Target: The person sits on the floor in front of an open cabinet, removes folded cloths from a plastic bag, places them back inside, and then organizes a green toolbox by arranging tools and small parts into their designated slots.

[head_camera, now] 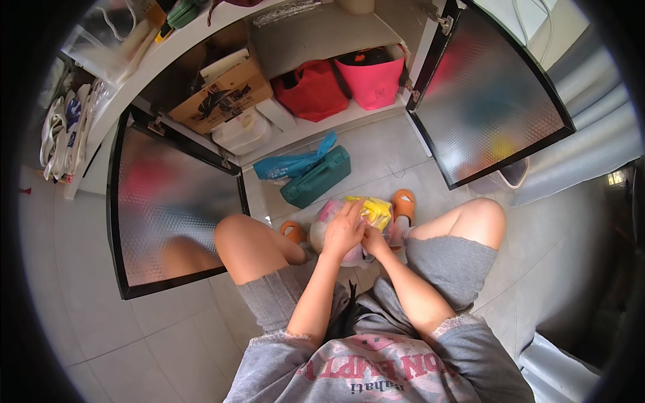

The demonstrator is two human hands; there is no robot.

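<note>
A clear plastic bag (321, 232) stuffed with pink, white and yellow items sits on the floor between my feet. My left hand (345, 229) lies over its top, fingers stretched forward; whether it grips the plastic cannot be made out. Beside it my right hand (374, 241) has bent fingers closed on the bag near its middle. A yellow plastic wrapper (375, 211) shows just past my fingers. Farther forward, a dark green hard case (317, 177) lies on the tiles, with a blue plastic bag (292, 165) against its far left side.
Two black-framed textured glass doors, left (176, 211) and right (494, 95), stand swung out on either side. Inside the low cabinet are a cardboard box (221, 95), a white plastic container (243, 132), a red bag (315, 90) and a pink bag (373, 80). A silver curtain (579, 146) hangs right.
</note>
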